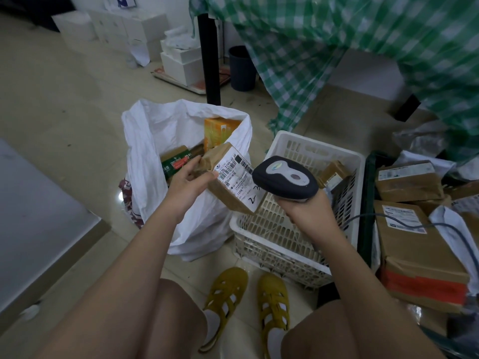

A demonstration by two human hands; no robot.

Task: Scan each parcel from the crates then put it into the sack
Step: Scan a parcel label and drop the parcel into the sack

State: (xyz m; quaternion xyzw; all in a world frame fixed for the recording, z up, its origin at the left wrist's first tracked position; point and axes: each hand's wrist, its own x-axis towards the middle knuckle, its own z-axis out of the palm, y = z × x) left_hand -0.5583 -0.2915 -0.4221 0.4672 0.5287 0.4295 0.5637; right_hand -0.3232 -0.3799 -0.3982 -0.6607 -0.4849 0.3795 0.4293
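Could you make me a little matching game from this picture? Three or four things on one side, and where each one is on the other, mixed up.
Things:
1. brown parcel
2. scanner
3. orange box
4. white crate

Places:
A. inside the white sack
B. on the floor, right of the sack
C. in the left hand
D. in the right hand

Pairs: 1-C, 2-D, 3-A, 4-B

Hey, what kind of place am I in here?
Probably a small parcel sorting or pickup room, perhaps informal. Labelled brown cardboard parcels fill crates on the tiled floor, a white woven sack holds sorted boxes, and the right hand grips a grey handheld barcode scanner.
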